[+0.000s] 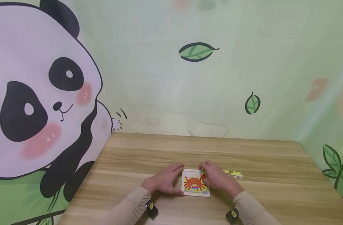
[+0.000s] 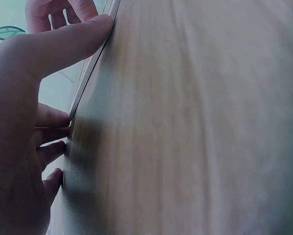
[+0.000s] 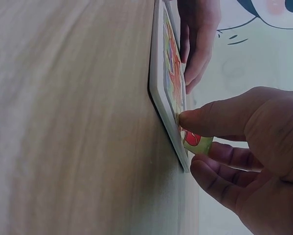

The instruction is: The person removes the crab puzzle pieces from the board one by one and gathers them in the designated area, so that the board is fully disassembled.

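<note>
A square jigsaw puzzle tray [image 1: 196, 196] with a pale frame lies on the table, showing an orange crab picture [image 1: 194, 184]. My left hand [image 1: 168, 179] rests at its left side, thumb at the near corner and fingertips by the far corner. In the left wrist view the thumb [image 2: 73, 46] reaches the tray's edge, and the other fingers touch down low. Over the tray's right side, my right hand [image 1: 217, 178] pinches a yellow-green puzzle piece [image 3: 203, 145] with a red patch between thumb and fingers. That piece is tilted up against the picture, partly hidden by the thumb.
Loose yellow puzzle pieces [image 1: 237, 173] lie just right of my right hand. The wooden table [image 1: 149, 150] meets a pale green printed wall [image 1: 160, 78] at its back edge. A large panda print [image 1: 75, 34] covers the left wall.
</note>
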Available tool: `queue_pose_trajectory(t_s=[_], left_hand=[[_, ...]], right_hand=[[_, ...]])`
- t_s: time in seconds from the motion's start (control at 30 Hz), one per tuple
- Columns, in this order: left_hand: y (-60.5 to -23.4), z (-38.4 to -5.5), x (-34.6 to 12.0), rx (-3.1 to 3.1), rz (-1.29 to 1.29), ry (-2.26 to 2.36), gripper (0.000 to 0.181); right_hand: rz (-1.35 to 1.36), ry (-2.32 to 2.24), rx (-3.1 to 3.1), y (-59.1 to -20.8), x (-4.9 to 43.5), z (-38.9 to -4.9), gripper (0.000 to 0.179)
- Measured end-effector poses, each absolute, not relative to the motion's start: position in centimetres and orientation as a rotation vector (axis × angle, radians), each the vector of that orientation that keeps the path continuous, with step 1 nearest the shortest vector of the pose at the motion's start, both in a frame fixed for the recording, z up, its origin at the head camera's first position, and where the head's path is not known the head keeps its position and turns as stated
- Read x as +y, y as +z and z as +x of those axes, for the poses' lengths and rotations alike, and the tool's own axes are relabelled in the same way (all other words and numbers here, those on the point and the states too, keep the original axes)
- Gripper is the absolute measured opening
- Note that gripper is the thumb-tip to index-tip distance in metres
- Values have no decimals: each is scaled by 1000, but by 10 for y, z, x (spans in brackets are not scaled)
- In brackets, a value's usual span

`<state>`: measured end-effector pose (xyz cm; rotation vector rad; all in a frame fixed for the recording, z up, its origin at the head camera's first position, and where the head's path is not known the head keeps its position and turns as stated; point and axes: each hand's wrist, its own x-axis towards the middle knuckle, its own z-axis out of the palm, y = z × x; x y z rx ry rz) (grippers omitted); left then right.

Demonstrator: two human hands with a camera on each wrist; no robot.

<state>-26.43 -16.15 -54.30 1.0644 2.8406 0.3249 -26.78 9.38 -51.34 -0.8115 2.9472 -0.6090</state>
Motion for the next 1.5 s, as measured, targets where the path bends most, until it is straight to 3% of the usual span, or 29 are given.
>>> queue_pose_trajectory(t_s=[0.7,1.5], left_hand=[[-542,-263,-160,2847,1072,302,108],[-539,-263,-165,2867,1134,298,105]], right_hand=[[-731,-671,2930,-512,97,-269,39],[-862,-745,2959,-505,100,-273,36]])
